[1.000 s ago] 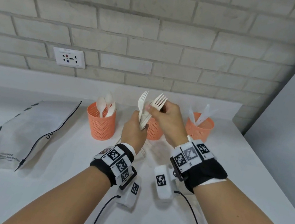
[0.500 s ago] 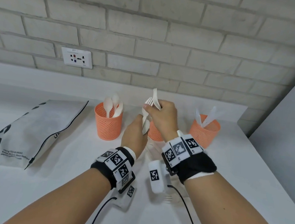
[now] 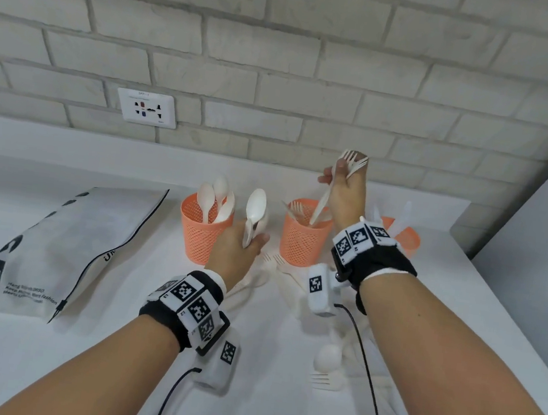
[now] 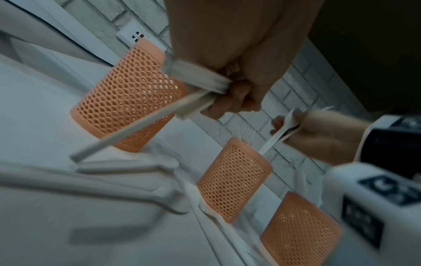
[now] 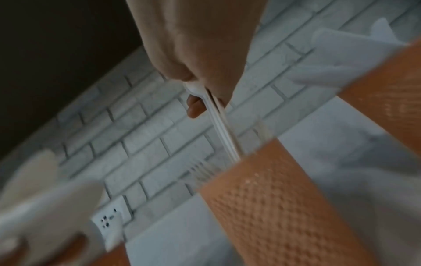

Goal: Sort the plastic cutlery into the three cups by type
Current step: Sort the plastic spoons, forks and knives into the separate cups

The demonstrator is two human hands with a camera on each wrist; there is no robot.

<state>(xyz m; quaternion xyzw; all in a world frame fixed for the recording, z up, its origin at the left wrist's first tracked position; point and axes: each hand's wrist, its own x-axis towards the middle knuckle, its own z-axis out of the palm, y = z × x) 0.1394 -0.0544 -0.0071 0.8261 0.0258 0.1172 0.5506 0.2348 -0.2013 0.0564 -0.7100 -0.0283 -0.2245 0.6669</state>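
Observation:
Three orange mesh cups stand in a row on the white counter. The left cup [image 3: 201,233] holds spoons, the middle cup [image 3: 300,241] holds forks, and the right cup [image 3: 406,239], half hidden behind my right wrist, holds knives. My right hand [image 3: 346,185] grips a bundle of white forks [image 3: 331,193] with the handles pointing down into the middle cup [image 5: 268,198]. My left hand [image 3: 243,245] holds white spoons [image 3: 254,212] upright between the left and middle cups, bowls up. From the left wrist, the fingers [image 4: 234,97] are curled round the spoon handles [image 4: 127,133].
Loose white cutlery [image 3: 327,365] lies on the counter [image 3: 39,368] in front of the cups and under my right forearm. A white printed bag [image 3: 54,242] lies at the left. A wall socket [image 3: 146,108] sits on the brick wall; a grey panel borders the right.
My hands have separated: the right hand carried the forks up and right, over the middle cup, and the left hand stays lower with only spoons. The view has shifted left.

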